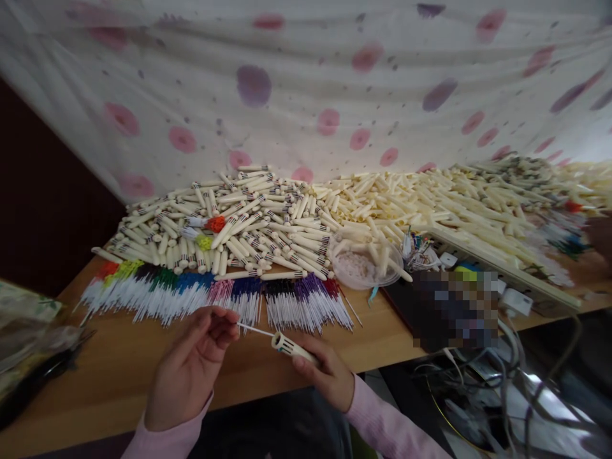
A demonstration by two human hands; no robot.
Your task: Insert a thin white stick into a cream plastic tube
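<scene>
Two hands in pink sleeves [387,427] work at the near edge of a wooden table [119,376]. The left hand [191,363] pinches the tail of a thin white refill [255,329] between thumb and fingertips, its other fingers curled in. The right hand [327,376] is wrapped around a cream pen barrel [292,348], held just above that edge with its slotted end pointing left. The refill's tip meets the barrel's mouth; whether it has gone in at all cannot be told.

Beyond the hands, across the middle of the table, rows of refills [215,296] lie fanned out and sorted by colour, from red and yellow at the left through green, blue and pink to black and purple. Toward the far left corner rises a heap of barrels with dark-striped ends [229,223]. Along the far edge to the right spreads a larger heap of plain cream barrels [454,204]. A clear plastic bowl [366,264] sits between the two heaps.

A spotted cloth [306,83] hangs behind the table, a crinkled bag [29,338] lies at the left edge, and cables [502,382] trail off the right end. By the look of it, the barrel in hand is at or near its first refill. With the sorted rows so full and the plain heap so large, far more seems left than done.
</scene>
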